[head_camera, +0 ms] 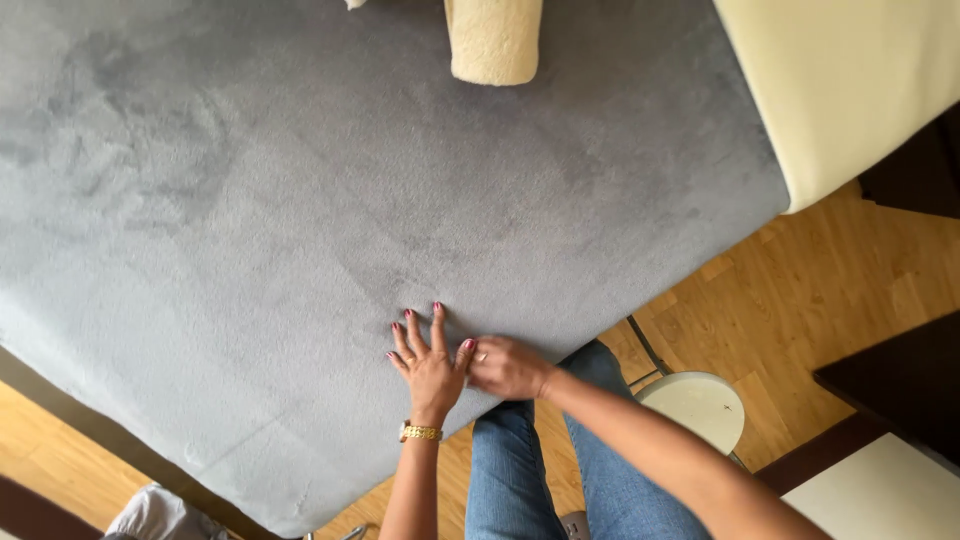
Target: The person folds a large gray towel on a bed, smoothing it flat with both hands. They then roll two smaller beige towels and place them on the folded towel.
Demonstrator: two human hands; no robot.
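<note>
Grey cover: a large plush sheet spread flat, filling most of the view; its near edge runs on a slant from lower left up to the right, just past my hands. It lies straight ahead of me and away on all sides.
Cream cushion: upper right, butted against the cover's far-right side, well apart from my hands.
Wood floor: bare boards at right and lower left, below the cover's edge.
My legs: in blue jeans, directly under the near edge.
Cream roll: a rolled pale towel-like thing at the top, long axis pointing towards me, well apart from both hands.
White stool: round seat, just right of my knees, beneath my right forearm.
Left hand: grip open, palm down, fingers fanned, pressing flat on the cover near its edge; holding nothing.
Right hand: touching the left at the thumb side, fingers curled at the cover's edge; I cannot tell whether the grip pinches the fabric.
Obstruction: nothing lies between hands and cover.
</note>
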